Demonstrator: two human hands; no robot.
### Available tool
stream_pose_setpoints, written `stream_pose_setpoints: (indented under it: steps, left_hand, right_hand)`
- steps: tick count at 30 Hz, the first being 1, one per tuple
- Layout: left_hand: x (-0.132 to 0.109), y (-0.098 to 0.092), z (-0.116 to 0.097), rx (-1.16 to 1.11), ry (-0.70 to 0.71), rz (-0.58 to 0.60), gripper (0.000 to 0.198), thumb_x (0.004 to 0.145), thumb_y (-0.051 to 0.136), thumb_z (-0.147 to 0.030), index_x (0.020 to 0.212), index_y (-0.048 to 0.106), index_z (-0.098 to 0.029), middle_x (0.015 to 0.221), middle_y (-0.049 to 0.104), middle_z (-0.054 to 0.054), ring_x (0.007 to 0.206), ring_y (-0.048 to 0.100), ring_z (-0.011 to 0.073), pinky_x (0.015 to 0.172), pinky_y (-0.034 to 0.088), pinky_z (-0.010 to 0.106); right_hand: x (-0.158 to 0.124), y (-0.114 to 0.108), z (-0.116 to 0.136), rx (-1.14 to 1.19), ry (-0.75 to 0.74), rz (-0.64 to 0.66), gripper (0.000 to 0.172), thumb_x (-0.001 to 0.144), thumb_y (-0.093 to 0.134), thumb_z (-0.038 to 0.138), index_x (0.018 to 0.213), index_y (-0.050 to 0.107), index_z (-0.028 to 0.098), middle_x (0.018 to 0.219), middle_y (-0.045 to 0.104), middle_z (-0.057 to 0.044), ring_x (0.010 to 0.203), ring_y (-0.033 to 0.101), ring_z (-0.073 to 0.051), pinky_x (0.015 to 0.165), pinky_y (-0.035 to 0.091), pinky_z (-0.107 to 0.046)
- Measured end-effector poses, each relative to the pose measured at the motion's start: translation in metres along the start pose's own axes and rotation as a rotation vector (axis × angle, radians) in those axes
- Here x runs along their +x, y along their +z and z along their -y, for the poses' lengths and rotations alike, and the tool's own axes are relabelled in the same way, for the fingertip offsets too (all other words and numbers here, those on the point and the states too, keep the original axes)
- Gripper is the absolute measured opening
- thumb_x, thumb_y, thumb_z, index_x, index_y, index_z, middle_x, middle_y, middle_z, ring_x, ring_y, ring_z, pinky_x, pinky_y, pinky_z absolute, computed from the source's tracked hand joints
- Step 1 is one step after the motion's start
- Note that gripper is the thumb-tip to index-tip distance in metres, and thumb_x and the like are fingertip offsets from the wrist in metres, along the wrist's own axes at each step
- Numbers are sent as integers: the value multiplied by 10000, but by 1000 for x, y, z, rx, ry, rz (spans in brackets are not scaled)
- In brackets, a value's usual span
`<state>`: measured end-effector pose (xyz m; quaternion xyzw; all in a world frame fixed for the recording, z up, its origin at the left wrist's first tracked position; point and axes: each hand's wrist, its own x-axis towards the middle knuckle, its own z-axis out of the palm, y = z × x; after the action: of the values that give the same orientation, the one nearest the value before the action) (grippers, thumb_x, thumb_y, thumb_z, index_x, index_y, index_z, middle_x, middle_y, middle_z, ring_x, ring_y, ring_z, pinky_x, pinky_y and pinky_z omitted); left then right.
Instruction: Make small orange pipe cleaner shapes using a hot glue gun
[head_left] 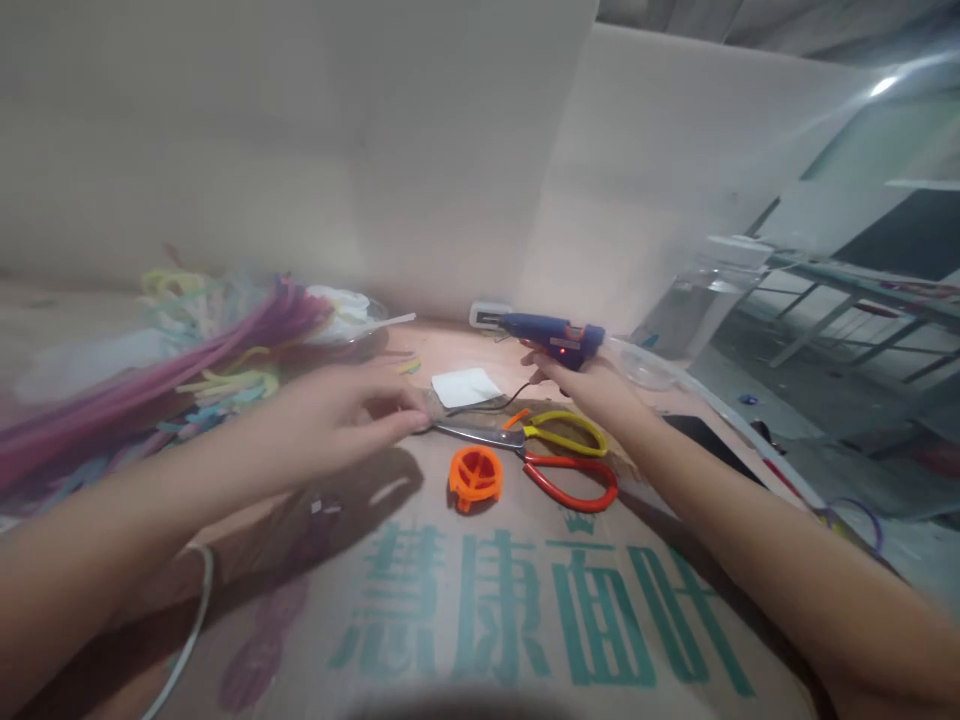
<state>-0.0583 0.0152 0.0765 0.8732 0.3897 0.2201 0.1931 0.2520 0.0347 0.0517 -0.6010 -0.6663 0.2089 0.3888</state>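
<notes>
A blue glue gun [551, 333] with a small red light lies at the back centre, its nozzle pointing left; my right hand [574, 380] is wrapped round its handle. Scissors [517, 438] with one yellow and one red handle lie in front of it. Near the tip of their blades is my left hand [367, 410], its thumb and fingertips close together; whether they pinch anything is too small to tell. An orange plastic piece [475, 477] sits just below the blades. Behind the scissors are a white square [465, 387] and a thin dark cord.
Colourful fuzzy stems [225, 350] pile up at the left. A clear jar [697, 300] stands at the back right, with a dark flat object [712, 445] nearer me. Printed cardboard [420, 630] covers the front. A white cable [191, 625] curves at the lower left.
</notes>
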Motion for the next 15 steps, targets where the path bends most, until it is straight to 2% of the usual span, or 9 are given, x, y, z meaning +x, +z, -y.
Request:
stream_pose_setpoints:
  steps: [2, 5, 8, 9, 12, 15]
  left_hand:
    - [5, -5, 8, 50, -84, 28, 370, 908, 550, -559, 903, 765, -258, 885, 757, 13, 812, 682, 218, 687, 503, 284]
    - [23, -1, 17, 113, -194, 70, 335, 881, 564, -527, 924, 756, -256, 851, 754, 15, 766, 679, 221, 649, 488, 282]
    - [49, 13, 19, 143, -168, 53, 287, 875, 558, -418, 1044, 705, -238, 1015, 753, 33, 869, 692, 231, 697, 497, 285]
    - [57, 18, 19, 193, -164, 30, 286, 875, 551, -384, 1059, 695, -218, 1045, 746, 54, 888, 688, 238, 717, 496, 294]
    - [82, 34, 24, 380, -173, 37, 226, 851, 543, -285, 991, 681, -172, 973, 739, 94, 849, 666, 254, 721, 467, 312]
    - [101, 50, 39, 370, -179, 67, 153, 820, 567, -244, 915, 669, -179, 940, 743, 76, 834, 663, 230, 715, 453, 286]
  right_hand:
    - [-10, -8, 3, 19, -22, -23, 274, 902, 607, 393, 1018, 752, 191, 990, 784, -54, 816, 739, -192, 754, 554, -296]
    - [-35, -10, 5, 6, 15, -71, 311, 900, 607, 472, 963, 754, 206, 835, 773, -42, 786, 735, -219, 788, 581, -348]
    - [-62, -7, 8, -81, 60, -118, 346, 857, 635, 556, 897, 749, 232, 856, 786, -54, 799, 745, -272, 803, 607, -420]
    - [-69, -7, 9, -102, 53, -93, 336, 870, 618, 557, 912, 750, 251, 886, 792, -47, 828, 751, -283, 809, 614, -432]
    - [-83, -6, 9, -188, -9, -108, 303, 905, 579, 541, 836, 732, 289, 811, 784, -43, 790, 752, -297, 707, 627, -417]
    - [-84, -4, 1, -277, -99, -99, 314, 957, 515, 503, 867, 722, 284, 828, 782, -67, 773, 752, -289, 661, 622, -389]
